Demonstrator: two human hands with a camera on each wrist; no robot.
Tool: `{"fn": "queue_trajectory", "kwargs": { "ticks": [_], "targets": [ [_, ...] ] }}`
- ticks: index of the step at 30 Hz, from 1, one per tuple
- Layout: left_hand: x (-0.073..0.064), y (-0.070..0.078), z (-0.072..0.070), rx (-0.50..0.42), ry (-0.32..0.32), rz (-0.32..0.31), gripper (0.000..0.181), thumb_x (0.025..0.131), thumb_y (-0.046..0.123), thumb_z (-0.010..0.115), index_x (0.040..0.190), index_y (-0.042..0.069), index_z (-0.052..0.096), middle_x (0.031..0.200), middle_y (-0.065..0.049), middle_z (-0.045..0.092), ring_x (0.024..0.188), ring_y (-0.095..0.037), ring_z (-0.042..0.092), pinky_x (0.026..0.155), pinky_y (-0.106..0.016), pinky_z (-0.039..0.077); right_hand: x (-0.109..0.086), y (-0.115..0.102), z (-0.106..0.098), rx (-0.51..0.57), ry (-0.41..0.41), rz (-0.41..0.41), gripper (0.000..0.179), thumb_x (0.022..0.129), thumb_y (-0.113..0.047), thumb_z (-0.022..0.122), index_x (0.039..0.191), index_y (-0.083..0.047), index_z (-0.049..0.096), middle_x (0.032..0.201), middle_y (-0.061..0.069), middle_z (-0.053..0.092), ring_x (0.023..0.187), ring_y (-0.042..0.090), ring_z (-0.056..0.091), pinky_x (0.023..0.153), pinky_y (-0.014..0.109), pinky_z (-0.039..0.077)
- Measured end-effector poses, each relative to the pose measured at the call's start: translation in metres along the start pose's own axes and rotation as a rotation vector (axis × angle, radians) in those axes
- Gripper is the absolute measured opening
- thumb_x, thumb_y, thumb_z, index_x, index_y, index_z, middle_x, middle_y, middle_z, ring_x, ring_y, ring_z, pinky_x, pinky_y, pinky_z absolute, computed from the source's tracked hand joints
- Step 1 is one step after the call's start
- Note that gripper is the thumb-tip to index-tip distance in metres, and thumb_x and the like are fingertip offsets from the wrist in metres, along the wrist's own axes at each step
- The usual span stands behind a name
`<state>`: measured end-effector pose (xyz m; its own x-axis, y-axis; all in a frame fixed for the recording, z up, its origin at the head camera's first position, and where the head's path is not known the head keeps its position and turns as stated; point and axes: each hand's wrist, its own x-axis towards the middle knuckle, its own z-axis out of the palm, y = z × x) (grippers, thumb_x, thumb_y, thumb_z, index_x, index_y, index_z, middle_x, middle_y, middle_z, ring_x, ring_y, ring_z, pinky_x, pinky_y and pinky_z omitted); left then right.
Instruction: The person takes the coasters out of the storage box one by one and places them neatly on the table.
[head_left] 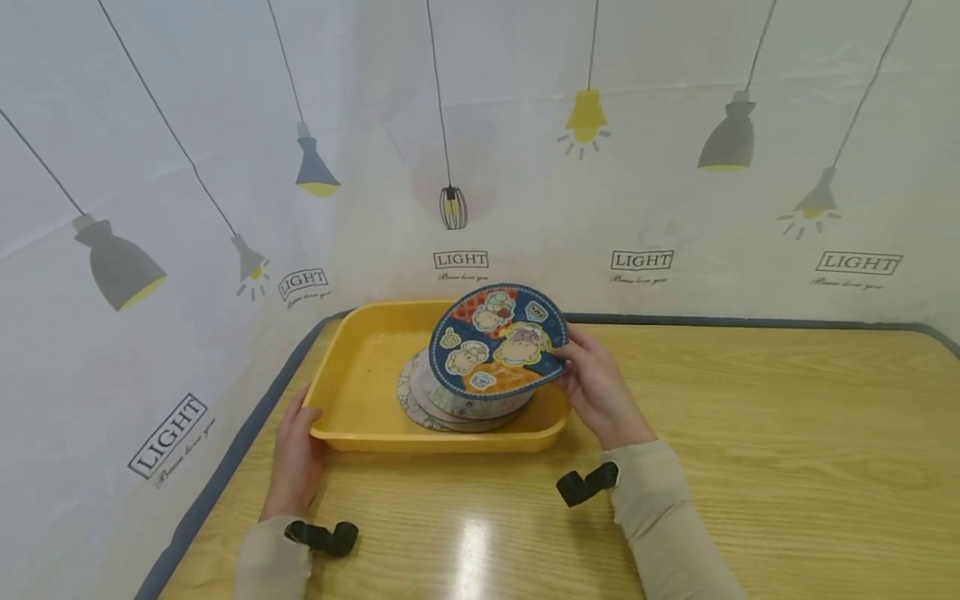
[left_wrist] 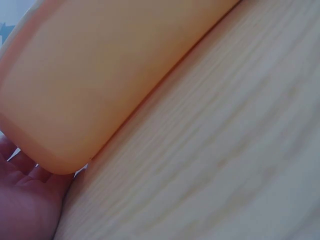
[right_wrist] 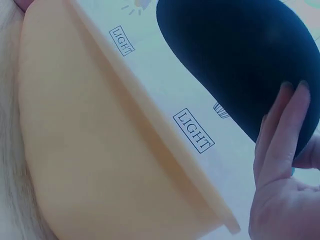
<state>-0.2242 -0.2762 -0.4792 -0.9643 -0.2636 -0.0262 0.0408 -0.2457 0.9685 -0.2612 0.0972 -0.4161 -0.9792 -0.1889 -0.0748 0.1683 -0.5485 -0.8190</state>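
My right hand [head_left: 600, 387] pinches the right edge of a round mouse pad [head_left: 502, 379], thumb on its printed face. The print is dark blue with cartoon bears and orange and red patches. In the right wrist view, straight fingers [right_wrist: 282, 135] lie against its black underside [right_wrist: 235, 55]. The pad is tilted above a stack of pale patterned round pads [head_left: 420, 404] inside a yellow tray [head_left: 352, 367]. At the tray's near left corner, my left hand [head_left: 295, 450] grips the rim, thumb over the top and fingers along the outer wall.
The tray stands on a light wood table [head_left: 750, 433] near its back edge. A pale curtain [head_left: 525, 183] printed with lamps hangs behind and to the left. Each sleeve carries a black wrist mount [head_left: 326, 537].
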Motion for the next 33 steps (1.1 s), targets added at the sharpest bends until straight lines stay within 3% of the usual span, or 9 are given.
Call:
{"fn": "queue_trajectory", "kwargs": {
  "ticks": [6, 15, 22, 27, 33],
  "targets": [
    [-0.001, 0.0, 0.0, -0.002, -0.002, -0.005, 0.048, 0.09, 0.005, 0.031, 0.137, 0.014, 0.034, 0.137, -0.004, 0.032, 0.121, -0.025, 0.034, 0.091, -0.026, 0.037, 0.0, -0.006, -0.008, 0.046, 0.063, -0.003, 0.048, 0.088, 0.002, 0.039, 0.135, -0.004, 0.034, 0.097, 0.006, 0.06, 0.069, 0.01, 0.061, 0.058, 0.021, 0.049],
    [-0.002, 0.001, -0.004, -0.009, -0.038, -0.009, 0.048, 0.091, 0.007, 0.033, 0.138, 0.016, 0.032, 0.139, -0.004, 0.029, 0.122, -0.025, 0.032, 0.089, -0.023, 0.038, -0.002, -0.005, -0.014, 0.093, 0.086, -0.026, 0.047, 0.088, 0.005, 0.036, 0.134, -0.002, 0.036, 0.092, 0.006, 0.061, 0.068, 0.011, 0.061, 0.056, 0.021, 0.049],
    [0.0, 0.002, -0.002, -0.048, -0.01, -0.018, 0.048, 0.091, 0.006, 0.032, 0.139, 0.01, 0.03, 0.137, -0.006, 0.031, 0.12, -0.024, 0.034, 0.09, -0.025, 0.037, -0.005, -0.002, -0.011, 0.144, 0.126, -0.061, 0.047, 0.087, 0.007, 0.036, 0.133, -0.001, 0.036, 0.083, 0.005, 0.062, 0.062, 0.01, 0.06, 0.05, 0.019, 0.046],
    [-0.001, 0.001, 0.0, -0.073, -0.002, -0.023, 0.048, 0.091, 0.005, 0.032, 0.138, 0.004, 0.029, 0.134, -0.009, 0.033, 0.12, -0.025, 0.034, 0.092, -0.027, 0.036, -0.01, 0.001, -0.011, 0.133, 0.099, -0.052, 0.046, 0.088, 0.006, 0.035, 0.133, -0.001, 0.035, 0.085, 0.004, 0.062, 0.062, 0.009, 0.06, 0.051, 0.019, 0.046],
    [-0.003, 0.001, -0.003, -0.076, -0.002, -0.012, 0.05, 0.09, 0.004, 0.033, 0.139, 0.005, 0.027, 0.137, -0.008, 0.03, 0.121, -0.024, 0.033, 0.094, -0.028, 0.034, -0.017, 0.001, -0.015, 0.139, 0.096, -0.03, 0.047, 0.088, 0.006, 0.035, 0.135, -0.001, 0.033, 0.086, 0.005, 0.061, 0.064, 0.01, 0.06, 0.053, 0.02, 0.047]
  ]
}}
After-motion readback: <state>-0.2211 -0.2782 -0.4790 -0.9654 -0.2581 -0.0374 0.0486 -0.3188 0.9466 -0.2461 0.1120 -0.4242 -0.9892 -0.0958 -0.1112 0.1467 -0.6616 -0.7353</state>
